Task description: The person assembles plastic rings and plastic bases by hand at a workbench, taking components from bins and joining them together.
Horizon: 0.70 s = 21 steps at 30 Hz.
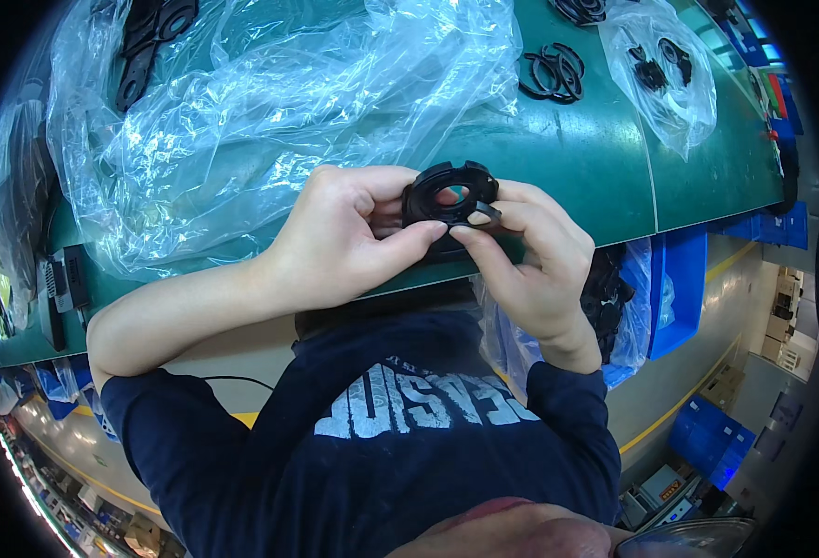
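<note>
Near the table's front edge I hold up a black round part [419, 199] with a large centre hole and notches around its rim. My left hand [340, 232] grips its left side, the thumb pressing the lower rim. My right hand [540, 251] closes on the right side, with its thumb tip beside the left thumb. A thin dark curved strip [489, 211] shows at the right fingers; I cannot tell whether it is a separate piece. The fingers behind the part are mostly hidden.
Crumpled clear plastic sheeting [317, 112] spreads over the green table [605, 177], with black flat parts [154, 46] at its far left. Several black rings [554, 74] lie beyond my right hand, beside a clear bag [684, 116] of black pieces. A blue bin [677, 288] stands below the right edge.
</note>
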Motion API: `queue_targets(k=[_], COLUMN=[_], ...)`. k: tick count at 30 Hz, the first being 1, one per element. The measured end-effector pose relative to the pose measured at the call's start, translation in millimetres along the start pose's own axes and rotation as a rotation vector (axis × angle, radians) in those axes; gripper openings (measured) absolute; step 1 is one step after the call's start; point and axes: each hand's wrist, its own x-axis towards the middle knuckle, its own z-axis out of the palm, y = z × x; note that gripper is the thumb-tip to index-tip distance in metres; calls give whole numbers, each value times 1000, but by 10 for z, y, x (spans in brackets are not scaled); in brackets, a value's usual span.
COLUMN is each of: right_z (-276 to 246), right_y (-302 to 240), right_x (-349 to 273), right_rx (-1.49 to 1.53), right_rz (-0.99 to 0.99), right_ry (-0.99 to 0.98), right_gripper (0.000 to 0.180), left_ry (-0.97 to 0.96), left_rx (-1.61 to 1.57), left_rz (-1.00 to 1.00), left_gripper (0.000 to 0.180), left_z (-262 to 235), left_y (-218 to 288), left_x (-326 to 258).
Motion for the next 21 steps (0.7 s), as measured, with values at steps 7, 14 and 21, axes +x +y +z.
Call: queue_targets(k=[7,14,21], right_z=[110,79,21], right_y=[-7,18,-19], right_x=[-16,38,64], right_rx=[220,131,150], right_rz=[209,126,161], right_ry=[83,20,-89], right_gripper=[18,16,14], left_ry=[47,60,35], left_rx=[-13,1,-8], left_rz=[-39,-26,-41], left_gripper=[22,22,25], left_z=[0,-16,-7], left_y=[-23,7,-63], left_x=[-19,-21,-11])
